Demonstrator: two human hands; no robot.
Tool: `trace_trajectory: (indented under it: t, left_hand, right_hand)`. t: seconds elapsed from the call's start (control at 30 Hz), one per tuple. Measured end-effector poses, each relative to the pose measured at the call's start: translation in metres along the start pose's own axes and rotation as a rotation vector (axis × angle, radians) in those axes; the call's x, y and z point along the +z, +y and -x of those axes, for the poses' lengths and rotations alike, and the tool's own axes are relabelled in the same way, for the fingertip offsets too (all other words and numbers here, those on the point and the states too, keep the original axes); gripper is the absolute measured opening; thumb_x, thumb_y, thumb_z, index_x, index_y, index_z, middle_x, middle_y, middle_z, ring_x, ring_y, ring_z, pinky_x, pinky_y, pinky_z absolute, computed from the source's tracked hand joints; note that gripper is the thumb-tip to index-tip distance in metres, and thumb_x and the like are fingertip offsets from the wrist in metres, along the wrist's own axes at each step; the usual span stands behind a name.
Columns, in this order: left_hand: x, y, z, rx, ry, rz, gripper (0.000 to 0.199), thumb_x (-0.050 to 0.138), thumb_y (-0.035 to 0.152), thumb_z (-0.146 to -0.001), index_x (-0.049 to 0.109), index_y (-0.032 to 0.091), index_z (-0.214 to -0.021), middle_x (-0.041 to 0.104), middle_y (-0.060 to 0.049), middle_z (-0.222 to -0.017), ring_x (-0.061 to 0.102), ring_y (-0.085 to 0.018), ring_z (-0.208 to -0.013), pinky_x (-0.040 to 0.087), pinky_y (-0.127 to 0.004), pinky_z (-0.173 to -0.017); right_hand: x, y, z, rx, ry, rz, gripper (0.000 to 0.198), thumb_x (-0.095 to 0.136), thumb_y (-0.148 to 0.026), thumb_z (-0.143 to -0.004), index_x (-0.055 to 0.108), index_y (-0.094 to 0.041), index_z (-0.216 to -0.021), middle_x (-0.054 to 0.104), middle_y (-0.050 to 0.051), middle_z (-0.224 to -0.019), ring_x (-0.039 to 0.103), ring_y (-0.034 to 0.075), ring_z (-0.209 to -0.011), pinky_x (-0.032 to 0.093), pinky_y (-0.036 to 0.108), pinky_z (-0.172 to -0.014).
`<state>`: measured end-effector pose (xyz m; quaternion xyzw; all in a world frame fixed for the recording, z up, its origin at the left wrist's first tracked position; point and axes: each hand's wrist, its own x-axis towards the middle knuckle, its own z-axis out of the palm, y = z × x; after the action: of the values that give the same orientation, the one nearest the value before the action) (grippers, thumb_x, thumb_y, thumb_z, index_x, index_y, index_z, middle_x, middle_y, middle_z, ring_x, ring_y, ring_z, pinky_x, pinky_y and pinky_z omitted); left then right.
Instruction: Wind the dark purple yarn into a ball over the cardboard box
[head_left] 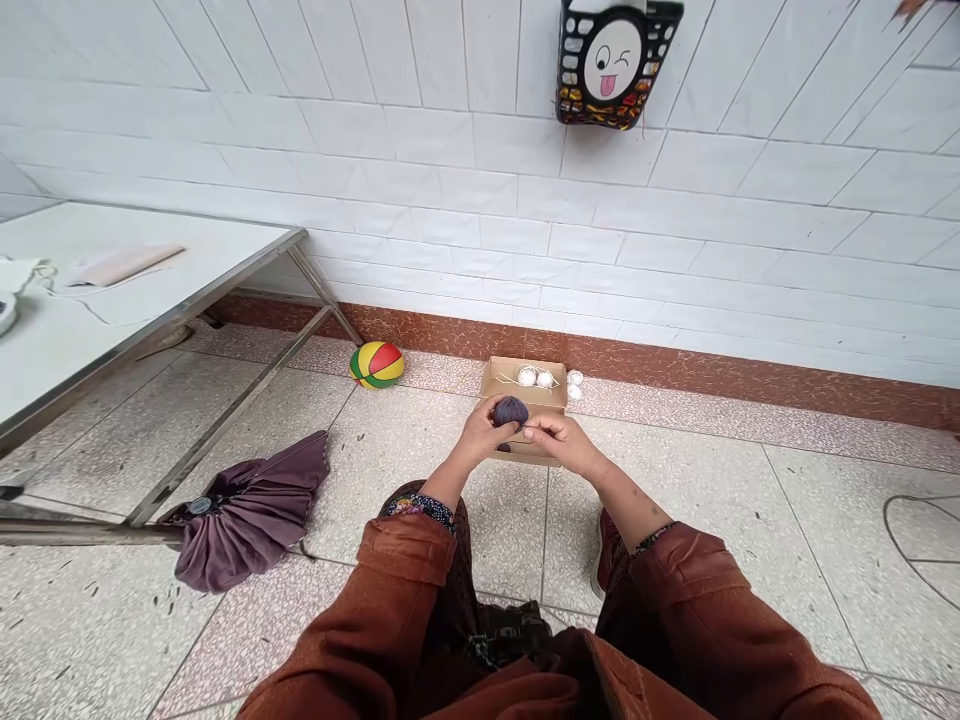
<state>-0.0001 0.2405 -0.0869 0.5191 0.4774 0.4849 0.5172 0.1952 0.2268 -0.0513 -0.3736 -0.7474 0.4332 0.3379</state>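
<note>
My left hand (484,432) is wrapped round a dark purple-grey ball of yarn (511,411), with the thumb along its near side. Close by on the right, my right hand (564,442) is closed in a pinch at the lower edge of the ball. What those fingertips hold is too small to make out. Both hands are above the near part of an open cardboard box (561,372), which they partly hide. Toward the back of the box lie a white ball of yarn (527,376) and a second white ball (545,380), with loose strands about them.
White round items (575,384) lie just right of the box. A striped ball (377,365) rests by the wall, left of the box. A folded purple umbrella (247,515) lies beside a metal-framed table (150,225). A black basket (619,65) hangs on the tiled wall.
</note>
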Motion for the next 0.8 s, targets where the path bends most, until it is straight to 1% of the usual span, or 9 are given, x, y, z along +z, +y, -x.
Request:
trace_trajectory:
  t: [0.1,0.17,0.27,0.37,0.47,0.53,0.63,0.73,0.8]
  left_hand:
    - [0.002,-0.002,0.004,0.055,-0.107,-0.071,0.057,0.084,0.024,-0.061,0.07,0.019,-0.116,0.064,-0.011,-0.119,0.059,-0.03,-0.115,0.042,-0.047,-0.107]
    - [0.003,-0.003,0.007,0.059,-0.246,-0.019,0.063,0.084,0.023,-0.063,0.068,0.019,-0.123,0.064,-0.012,-0.123,0.058,-0.031,-0.119,0.041,-0.048,-0.108]
    - [0.004,-0.001,0.012,-0.007,-0.425,0.104,0.076,0.082,0.023,-0.069,0.056,0.023,-0.14,0.063,-0.012,-0.129,0.06,-0.03,-0.118,0.042,-0.047,-0.105]
    - [0.003,0.004,0.015,-0.035,-0.465,0.193,0.077,0.082,0.024,-0.07,0.055,0.025,-0.142,0.06,-0.012,-0.138,0.057,-0.03,-0.125,0.041,-0.046,-0.108]
    - [0.002,0.009,0.015,-0.054,-0.403,0.315,0.068,0.083,0.024,-0.069,0.062,0.024,-0.134,0.061,-0.011,-0.138,0.056,-0.03,-0.127,0.039,-0.043,-0.109]
    - [0.002,0.011,0.014,-0.085,-0.32,0.416,0.061,0.083,0.026,-0.07,0.065,0.021,-0.128,0.065,-0.011,-0.13,0.059,-0.028,-0.121,0.04,-0.042,-0.107]
    - [0.001,0.011,0.01,-0.097,-0.164,0.522,0.052,0.084,0.027,-0.069,0.067,0.018,-0.118,0.068,-0.01,-0.119,0.061,-0.025,-0.112,0.042,-0.041,-0.105]
    - [-0.001,0.009,0.004,-0.075,-0.033,0.506,0.049,0.084,0.027,-0.067,0.067,0.018,-0.113,0.069,-0.007,-0.113,0.062,-0.022,-0.108,0.042,-0.039,-0.104]
    - [-0.002,0.006,0.001,-0.058,0.016,0.432,0.05,0.084,0.027,-0.066,0.066,0.018,-0.112,0.069,-0.006,-0.111,0.062,-0.022,-0.107,0.042,-0.039,-0.104]
  right_hand:
    - [-0.004,0.0,-0.003,0.011,0.121,-0.084,0.031,0.056,-0.048,-0.094,0.069,-0.021,-0.088,0.071,0.004,-0.085,0.063,0.019,-0.08,0.05,0.032,-0.076]
    - [-0.006,0.006,-0.007,0.026,0.194,-0.093,0.031,0.055,-0.049,-0.094,0.068,-0.021,-0.087,0.07,0.004,-0.085,0.063,0.019,-0.08,0.049,0.032,-0.076]
    - [-0.006,0.021,-0.012,0.075,0.283,-0.032,0.033,0.055,-0.051,-0.092,0.066,-0.021,-0.084,0.066,0.002,-0.078,0.059,0.018,-0.074,0.047,0.03,-0.071]
    - [-0.004,0.037,-0.014,0.154,0.306,0.059,0.033,0.053,-0.05,-0.092,0.064,-0.021,-0.08,0.059,0.0,-0.068,0.053,0.018,-0.066,0.044,0.029,-0.065]
    - [0.0,0.048,-0.015,0.212,0.26,0.114,0.031,0.05,-0.044,-0.092,0.06,-0.021,-0.075,0.056,-0.001,-0.065,0.051,0.017,-0.063,0.041,0.028,-0.062]
    - [0.005,0.052,-0.014,0.215,0.225,0.127,0.028,0.051,-0.041,-0.091,0.06,-0.021,-0.074,0.057,-0.001,-0.064,0.051,0.017,-0.063,0.041,0.027,-0.062]
    - [0.014,0.052,-0.012,0.199,0.158,0.127,0.023,0.055,-0.038,-0.09,0.064,-0.022,-0.078,0.059,-0.001,-0.065,0.052,0.017,-0.063,0.041,0.026,-0.061]
    - [0.021,0.045,-0.01,0.12,0.03,0.13,0.022,0.054,-0.038,-0.093,0.066,-0.021,-0.084,0.062,-0.001,-0.07,0.053,0.016,-0.065,0.043,0.026,-0.063]
    - [0.022,0.037,-0.009,0.054,-0.045,0.133,0.024,0.053,-0.039,-0.095,0.065,-0.021,-0.084,0.061,-0.001,-0.07,0.053,0.015,-0.065,0.043,0.026,-0.064]
